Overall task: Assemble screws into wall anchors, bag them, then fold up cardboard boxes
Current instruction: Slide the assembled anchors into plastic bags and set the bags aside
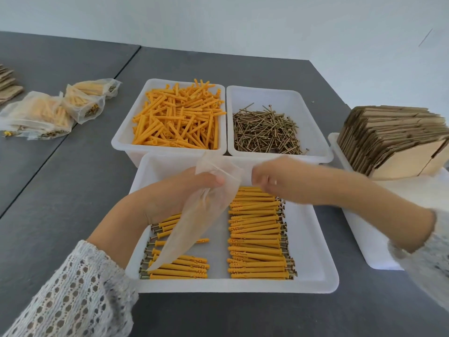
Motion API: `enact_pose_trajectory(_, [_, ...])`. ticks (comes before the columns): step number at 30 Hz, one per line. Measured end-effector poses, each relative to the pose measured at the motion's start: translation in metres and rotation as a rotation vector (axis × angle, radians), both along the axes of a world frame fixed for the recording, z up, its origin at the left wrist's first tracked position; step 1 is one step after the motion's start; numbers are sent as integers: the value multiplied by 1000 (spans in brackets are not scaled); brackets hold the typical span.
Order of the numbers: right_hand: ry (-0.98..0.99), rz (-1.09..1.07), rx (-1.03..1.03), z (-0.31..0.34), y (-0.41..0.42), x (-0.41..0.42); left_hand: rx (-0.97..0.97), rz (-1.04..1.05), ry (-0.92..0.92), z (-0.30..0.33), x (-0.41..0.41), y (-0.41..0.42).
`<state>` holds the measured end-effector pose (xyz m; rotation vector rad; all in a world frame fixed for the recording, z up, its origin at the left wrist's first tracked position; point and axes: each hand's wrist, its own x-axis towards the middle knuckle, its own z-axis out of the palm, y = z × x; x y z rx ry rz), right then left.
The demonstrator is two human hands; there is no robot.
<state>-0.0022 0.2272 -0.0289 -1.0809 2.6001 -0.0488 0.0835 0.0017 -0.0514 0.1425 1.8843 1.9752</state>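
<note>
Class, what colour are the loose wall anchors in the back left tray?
Orange-yellow wall anchors, in a white tray; seen best in the head view.

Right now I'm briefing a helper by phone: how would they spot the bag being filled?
Start at the near white tray of assembled anchors, in front of the two bins. Above its left rows, the left hand holds a clear plastic bag. Unlike the bags lying far left, it hangs empty.

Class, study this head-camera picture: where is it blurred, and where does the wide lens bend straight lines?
Head view: the right hand is smeared by motion; the left hand and bag are sharper; the table edges and seam splay outward; light is soft, shadows faint.
</note>
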Motion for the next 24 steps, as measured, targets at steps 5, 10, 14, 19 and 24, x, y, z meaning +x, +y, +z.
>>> enact_pose_trajectory(5, [289,21,278,-58,-6,20,11,-7,-73,-5,0,-3])
enact_pose_trajectory(10, [370,27,303,-69,-8,22,-132,30,-110,-11,-4,-5])
enact_pose_trajectory(14, [378,99,314,-68,-4,19,-200,26,-136,-12,-5,-6])
enact_pose_trajectory(19, [179,126,279,-59,5,17,-273,75,-148,-10,-5,-3])
enact_pose_trajectory(24, [145,32,243,-22,10,0,-356,108,-158,-8,-6,-2])
